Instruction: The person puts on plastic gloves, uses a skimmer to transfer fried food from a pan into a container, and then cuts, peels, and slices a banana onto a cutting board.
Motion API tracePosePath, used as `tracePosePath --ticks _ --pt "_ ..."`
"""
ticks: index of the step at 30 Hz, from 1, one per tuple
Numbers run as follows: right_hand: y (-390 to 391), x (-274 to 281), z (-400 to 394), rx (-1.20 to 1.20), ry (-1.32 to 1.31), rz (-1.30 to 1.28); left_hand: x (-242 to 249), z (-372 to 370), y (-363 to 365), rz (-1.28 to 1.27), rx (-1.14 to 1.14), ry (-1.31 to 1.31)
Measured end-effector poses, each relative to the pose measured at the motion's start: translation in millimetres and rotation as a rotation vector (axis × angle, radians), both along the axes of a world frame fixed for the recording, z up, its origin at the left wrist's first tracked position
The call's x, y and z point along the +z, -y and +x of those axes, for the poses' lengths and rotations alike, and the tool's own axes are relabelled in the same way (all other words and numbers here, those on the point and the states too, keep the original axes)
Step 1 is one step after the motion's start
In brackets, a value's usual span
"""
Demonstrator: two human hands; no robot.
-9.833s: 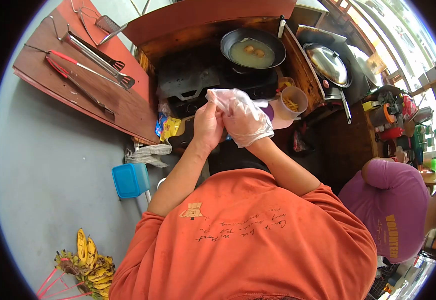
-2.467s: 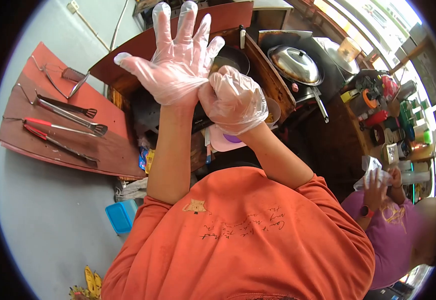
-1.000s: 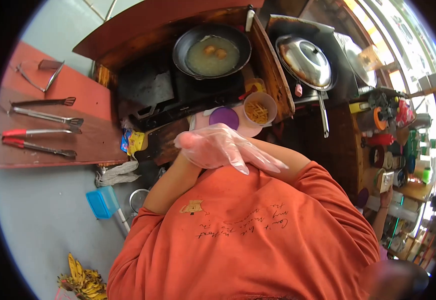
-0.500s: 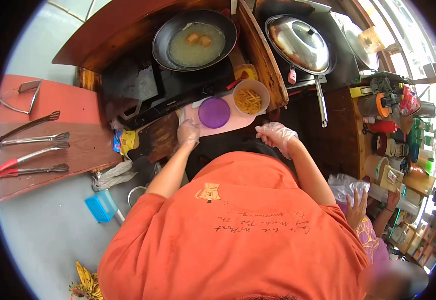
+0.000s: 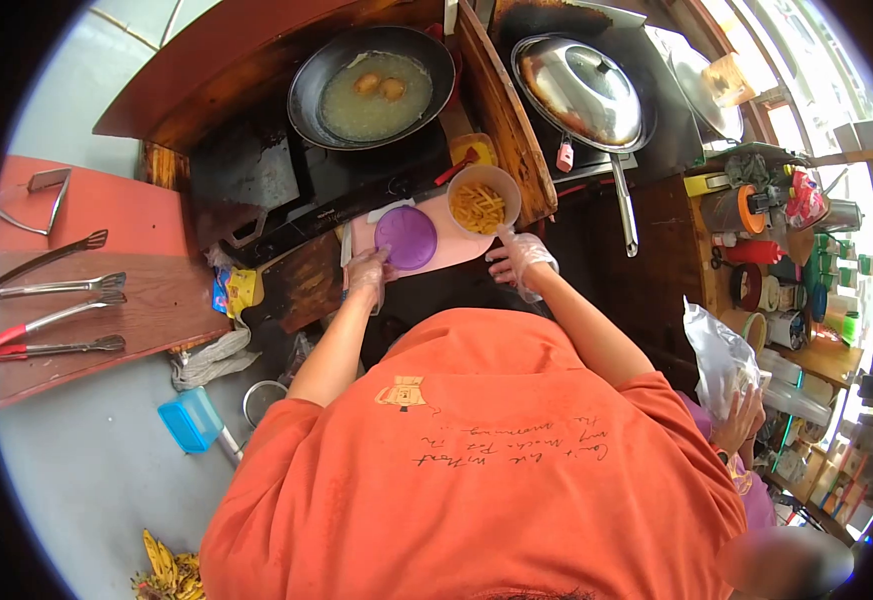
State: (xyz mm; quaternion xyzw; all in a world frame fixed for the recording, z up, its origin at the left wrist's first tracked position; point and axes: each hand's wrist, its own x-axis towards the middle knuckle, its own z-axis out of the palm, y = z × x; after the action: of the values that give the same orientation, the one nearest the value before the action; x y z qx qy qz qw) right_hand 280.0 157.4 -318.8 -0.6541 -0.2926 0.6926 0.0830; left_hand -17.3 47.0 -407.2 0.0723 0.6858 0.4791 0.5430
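Measured from the middle of the head view, the person's left hand (image 5: pixel 367 274), in a clear glove, sits at 10 o'clock, its fingers at the lower-left edge of a round purple lid (image 5: pixel 407 238). The lid lies on a pink board (image 5: pixel 455 252). At 2 o'clock the gloved right hand (image 5: pixel 524 262) has its fingers parted, just beside a tub (image 5: pixel 511 188) of yellow strips; whether they touch is unclear. Between 11 and 12, a dark pan (image 5: pixel 307 95) holds two round brown pieces (image 5: pixel 392 89) in cloudy liquid. A lidded pan (image 5: pixel 582 95) stands at 1 o'clock. Metal tongs (image 5: pixel 57 287) lie at 9, a blue box (image 5: pixel 190 420) stands at 8, and bananas (image 5: pixel 165 563) show between 7 and 8. Near 4 o'clock, another person's hand (image 5: pixel 742 425) holds a plastic bag (image 5: pixel 714 355).
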Motion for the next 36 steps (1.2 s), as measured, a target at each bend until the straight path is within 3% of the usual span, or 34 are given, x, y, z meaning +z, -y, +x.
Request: tracePosePath --ticks 3,6,9,13,15,16,18,19,21,22,24,26,27,29,31,33,34,35,36 --pt "-9.6 -28.0 -13.6 -0.142 -0.133 0.022 1.8 8.3 5.6 -0.025 0.066 0.011" --pt "-29.9 -192.2 18.8 -0.291 -0.456 0.006 -23.5 12.7 1.5 -0.120 0.001 -0.058" --pt "-12.0 -32.4 -20.0 -0.157 -0.094 0.117 -42.8 17.9 -4.8 -0.163 -0.143 -0.160" --pt "0.7 1.0 -16.6 -0.182 -0.111 0.107 -52.5 47.3 -22.0 0.061 -0.103 -0.013" --pt "-1.9 2.8 -15.6 -0.157 -0.084 0.101 -52.4 55.9 -32.6 0.090 -0.402 -0.545" --pt "-4.8 5.5 -15.9 -0.135 -0.057 0.100 -57.4 50.8 -37.5 0.091 -0.402 -0.544" --pt "-9.0 5.7 -19.5 -0.126 -0.034 0.080 -69.4 36.1 -47.6 0.347 -0.564 -1.323" --pt "-9.0 -0.1 -20.9 -0.126 -0.072 0.077 -55.4 32.0 -52.5 0.357 -0.566 -1.319" --pt "-10.5 -27.4 -19.9 -0.117 -0.124 0.056 12.4 27.1 -67.3 0.067 -0.613 -1.224" --pt "-13.5 -53.1 -16.1 -0.087 -0.174 0.017 44.2 28.5 -72.2 0.141 -0.521 -1.294" --pt "-12.9 -50.5 -19.7 0.007 -0.136 0.122 101.6 36.4 -79.0 0.232 -0.428 -1.362" --pt "-11.6 -22.7 -18.4 -0.108 -0.165 0.106 151.6 44.5 -89.6 0.515 -0.208 -1.336" --pt "-12.4 -8.8 -15.1 0.066 -0.037 0.132 176.3 49.7 -100.2 0.533 -0.220 -1.338" --pt "-4.1 59.8 -3.2 0.378 0.117 0.252 221.6 65.8 -123.3 0.883 -0.175 -1.387" --pt "-1.6 122.5 31.4 0.660 0.229 0.493 252.6 87.0 -161.4 0.963 -0.302 -1.424" --pt "-10.5 186.9 65.3 0.573 0.345 0.314 272.4 113.7 -211.2 1.033 -0.537 -1.425" --pt "-16.0 157.1 107.6 0.490 0.231 0.441 278.4 129.7 -240.2 1.062 -0.693 -1.421" --pt "-21.9 156.8 136.7 0.784 0.522 0.847 273.2 147.5 -273.7 1.085 -0.839 -1.463" --pt "-22.4 204.4 139.2 0.556 0.689 0.570 262.2 167.4 -309.2 1.106 -0.983 -1.505"
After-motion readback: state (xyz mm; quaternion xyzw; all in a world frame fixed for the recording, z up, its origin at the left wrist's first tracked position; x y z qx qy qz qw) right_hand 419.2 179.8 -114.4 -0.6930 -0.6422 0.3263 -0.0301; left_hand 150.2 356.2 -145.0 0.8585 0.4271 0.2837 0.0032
